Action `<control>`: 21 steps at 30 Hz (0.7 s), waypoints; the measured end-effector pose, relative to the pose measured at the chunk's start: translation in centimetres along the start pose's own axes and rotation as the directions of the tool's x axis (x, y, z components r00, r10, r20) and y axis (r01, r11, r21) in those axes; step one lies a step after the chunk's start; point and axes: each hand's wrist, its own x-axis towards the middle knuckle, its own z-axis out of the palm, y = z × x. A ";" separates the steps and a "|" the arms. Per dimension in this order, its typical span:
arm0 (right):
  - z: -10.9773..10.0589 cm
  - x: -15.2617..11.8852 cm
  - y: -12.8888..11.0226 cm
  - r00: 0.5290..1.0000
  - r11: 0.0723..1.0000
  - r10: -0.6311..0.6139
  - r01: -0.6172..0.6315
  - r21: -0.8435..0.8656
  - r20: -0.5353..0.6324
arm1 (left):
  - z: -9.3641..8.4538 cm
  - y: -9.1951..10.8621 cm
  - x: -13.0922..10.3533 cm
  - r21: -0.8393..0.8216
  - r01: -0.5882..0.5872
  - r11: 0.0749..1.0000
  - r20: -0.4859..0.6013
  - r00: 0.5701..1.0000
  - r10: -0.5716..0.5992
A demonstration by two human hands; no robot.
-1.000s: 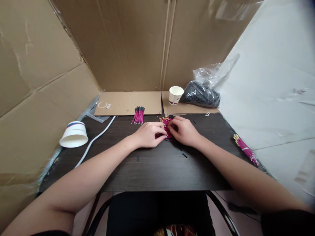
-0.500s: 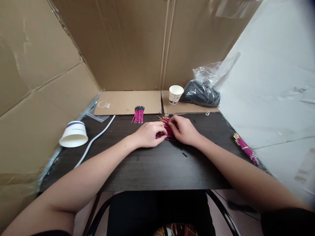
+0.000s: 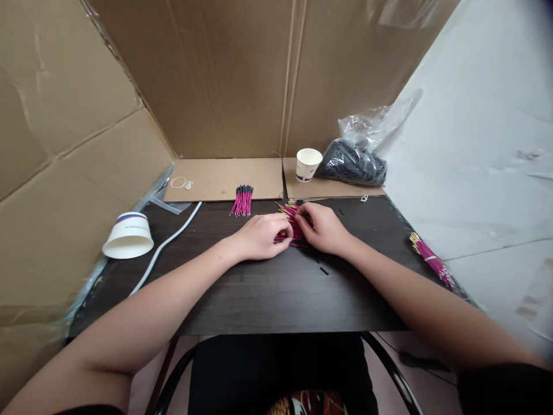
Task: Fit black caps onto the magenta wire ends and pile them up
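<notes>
A loose pile of magenta wires with gold tips (image 3: pixel 288 210) lies on the dark table between my hands. My left hand (image 3: pixel 264 236) rests at the pile's near left side, thumb and forefinger pinched over the wires; what they grip is too small to make out. On the right, my right hand (image 3: pixel 322 227) has its fingers curled together at the pile's edge, and its fingertips' contents are hidden. Behind my left hand sits a neat bunch of magenta wires with black sleeves (image 3: pixel 243 200). A tied magenta bundle (image 3: pixel 432 260) lies at the table's right edge.
An upright paper cup (image 3: pixel 308 165) and a clear bag of black pieces (image 3: pixel 354 164) stand at the back on cardboard. A tipped paper cup (image 3: pixel 128 236) and a white cable (image 3: pixel 166 245) are at left. Small black tubes (image 3: pixel 324 271) lie nearer me. Cardboard walls enclose the left and back.
</notes>
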 end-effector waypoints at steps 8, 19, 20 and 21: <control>-0.1 0.0 0.0 1.000 1.000 -0.010 0.010 0.004 0.002 | -0.3 0.8 0.2 0.026 0.090 0.996 0.044 0.995 -0.091; -0.1 0.0 -0.1 1.000 1.000 -0.004 0.004 0.001 0.019 | -0.2 0.6 0.2 0.017 0.065 0.998 0.046 0.997 -0.065; -0.2 0.0 -0.1 1.000 1.000 -0.002 0.002 0.002 0.023 | -0.2 0.6 0.1 0.005 0.062 0.998 0.038 0.997 -0.062; -0.2 0.0 -0.1 1.000 1.000 0.000 0.000 0.003 0.026 | -0.2 0.5 0.1 -0.012 0.062 0.998 0.026 0.998 -0.062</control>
